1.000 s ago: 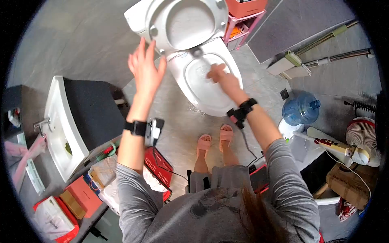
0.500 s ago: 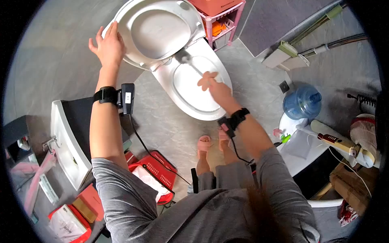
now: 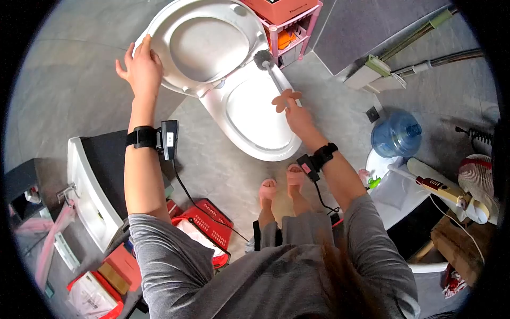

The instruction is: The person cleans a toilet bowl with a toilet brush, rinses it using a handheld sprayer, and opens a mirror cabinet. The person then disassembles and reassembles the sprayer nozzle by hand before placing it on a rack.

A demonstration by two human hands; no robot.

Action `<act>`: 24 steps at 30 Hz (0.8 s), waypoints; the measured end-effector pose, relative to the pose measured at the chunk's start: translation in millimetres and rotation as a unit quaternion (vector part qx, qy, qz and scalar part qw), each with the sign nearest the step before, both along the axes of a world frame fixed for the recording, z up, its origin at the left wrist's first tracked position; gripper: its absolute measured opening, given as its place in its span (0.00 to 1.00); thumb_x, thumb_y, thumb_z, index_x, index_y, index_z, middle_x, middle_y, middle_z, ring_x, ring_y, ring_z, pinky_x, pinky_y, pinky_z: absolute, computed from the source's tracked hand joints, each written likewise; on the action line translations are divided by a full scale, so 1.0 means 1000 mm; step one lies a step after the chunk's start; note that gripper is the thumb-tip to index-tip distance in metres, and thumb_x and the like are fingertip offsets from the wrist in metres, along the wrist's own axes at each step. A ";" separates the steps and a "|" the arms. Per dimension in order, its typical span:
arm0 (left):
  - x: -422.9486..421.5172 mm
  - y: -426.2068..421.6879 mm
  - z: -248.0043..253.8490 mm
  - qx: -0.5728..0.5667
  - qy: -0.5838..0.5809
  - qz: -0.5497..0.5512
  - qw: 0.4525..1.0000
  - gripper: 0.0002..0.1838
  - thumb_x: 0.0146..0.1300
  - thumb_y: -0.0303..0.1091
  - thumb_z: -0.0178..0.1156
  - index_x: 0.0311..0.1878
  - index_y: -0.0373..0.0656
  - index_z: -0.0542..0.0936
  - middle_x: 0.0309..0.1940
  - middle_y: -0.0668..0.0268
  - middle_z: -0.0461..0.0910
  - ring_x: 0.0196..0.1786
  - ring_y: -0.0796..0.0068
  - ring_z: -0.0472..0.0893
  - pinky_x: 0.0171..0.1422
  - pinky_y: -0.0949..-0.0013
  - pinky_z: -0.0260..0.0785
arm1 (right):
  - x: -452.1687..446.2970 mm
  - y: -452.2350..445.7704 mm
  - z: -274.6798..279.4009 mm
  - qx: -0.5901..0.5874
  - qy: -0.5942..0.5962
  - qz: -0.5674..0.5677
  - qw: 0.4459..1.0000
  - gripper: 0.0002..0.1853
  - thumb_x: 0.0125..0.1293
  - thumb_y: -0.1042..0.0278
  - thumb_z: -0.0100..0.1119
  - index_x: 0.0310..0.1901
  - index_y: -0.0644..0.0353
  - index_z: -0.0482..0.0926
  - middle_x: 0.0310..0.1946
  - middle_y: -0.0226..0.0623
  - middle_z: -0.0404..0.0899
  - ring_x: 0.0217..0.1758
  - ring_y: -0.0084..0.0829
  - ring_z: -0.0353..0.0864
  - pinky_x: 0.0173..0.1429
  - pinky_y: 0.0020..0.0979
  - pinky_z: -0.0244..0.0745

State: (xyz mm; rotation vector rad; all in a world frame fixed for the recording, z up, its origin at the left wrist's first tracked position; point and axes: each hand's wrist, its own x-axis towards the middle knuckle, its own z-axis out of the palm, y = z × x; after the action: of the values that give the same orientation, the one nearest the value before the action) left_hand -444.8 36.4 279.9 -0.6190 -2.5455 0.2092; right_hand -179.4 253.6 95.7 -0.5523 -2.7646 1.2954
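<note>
My right hand (image 3: 302, 121) is closed around the handle of a toilet brush (image 3: 275, 78). A flower-shaped guard (image 3: 285, 101) sits on the handle just above my fingers. The brush's grey bristle head is over the back right edge of the toilet bowl (image 3: 255, 119), near the seat hinge. Against the left rim of the raised toilet seat and lid (image 3: 210, 48), my left hand (image 3: 143, 69) rests with its fingers stretched and apart. Both wrists carry black straps with small cabled devices.
A pink shelf rack (image 3: 300, 32) stands right behind the toilet. On the left are a white sink (image 3: 93, 196) and a red basket (image 3: 212, 223). To the right, a blue water jug (image 3: 396, 134) and a fan (image 3: 475, 186) take up space. Cables hang from both wrists.
The toilet brush has moved from the back of the bowl up and right to its edge. My right hand shifted slightly right and down; my left hand stays at the seat.
</note>
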 end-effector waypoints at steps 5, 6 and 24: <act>0.001 -0.001 -0.003 0.007 -0.010 -0.006 1.000 0.22 0.61 0.33 0.47 0.60 0.57 0.67 0.50 0.70 0.74 0.62 0.65 0.63 0.65 0.40 0.36 | 0.003 0.022 0.020 0.025 -0.088 -0.026 0.995 0.17 0.62 0.64 0.46 0.53 0.53 0.65 0.30 0.48 0.77 0.32 0.50 0.76 0.35 0.46 0.69; 0.000 -0.002 -0.004 0.007 -0.009 -0.004 1.000 0.22 0.61 0.33 0.47 0.60 0.57 0.67 0.50 0.70 0.74 0.62 0.65 0.63 0.65 0.40 0.36 | 0.005 0.019 0.029 0.030 -0.087 -0.031 0.995 0.15 0.62 0.65 0.46 0.50 0.55 0.65 0.29 0.50 0.77 0.32 0.51 0.76 0.36 0.47 0.70; 0.004 0.005 -0.004 0.023 -0.028 -0.021 0.999 0.26 0.57 0.29 0.49 0.61 0.55 0.64 0.50 0.68 0.73 0.62 0.67 0.63 0.64 0.38 0.38 | 0.013 -0.006 0.093 -0.018 -0.058 -0.074 0.995 0.19 0.63 0.63 0.45 0.55 0.57 0.66 0.35 0.51 0.76 0.37 0.50 0.76 0.39 0.42 0.70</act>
State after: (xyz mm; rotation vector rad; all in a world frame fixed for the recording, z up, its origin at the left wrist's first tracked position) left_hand -441.1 41.3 275.4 -0.6692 -2.5801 0.1189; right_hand -166.8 247.3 188.2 -0.8435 -2.7337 1.3214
